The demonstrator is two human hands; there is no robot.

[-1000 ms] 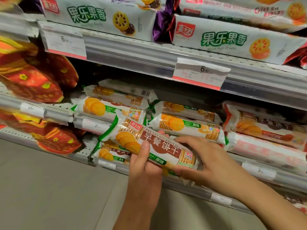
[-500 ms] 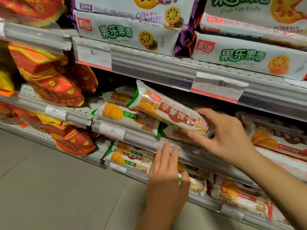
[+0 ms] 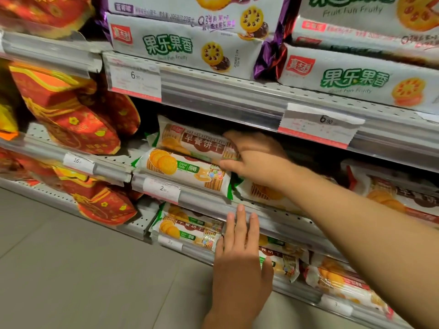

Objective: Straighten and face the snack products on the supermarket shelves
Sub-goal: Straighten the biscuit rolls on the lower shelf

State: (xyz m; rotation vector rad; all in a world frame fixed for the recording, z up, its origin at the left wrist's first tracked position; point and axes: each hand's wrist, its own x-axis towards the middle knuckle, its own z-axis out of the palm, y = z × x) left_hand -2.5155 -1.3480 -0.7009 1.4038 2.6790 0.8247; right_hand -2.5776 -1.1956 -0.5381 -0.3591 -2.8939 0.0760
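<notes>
Right hand point(image 3: 255, 160) gripping long white-and-brown foil biscuit packet point(image 3: 192, 141) atop stacked packet — left hand point(image 3: 240, 264) flat, fingers straight, beside silver shelf rail point(image 3: 204, 200).

Grey metal shelves point(image 3: 237, 96) with perforated decks rise in tiers above a plain grey floor point(image 3: 71, 269)

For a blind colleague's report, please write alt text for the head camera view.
A person's right hand holds a biscuit pack atop another pack on a supermarket shelf, while the open left hand touches the shelf rail. Red bags sit left.
</notes>
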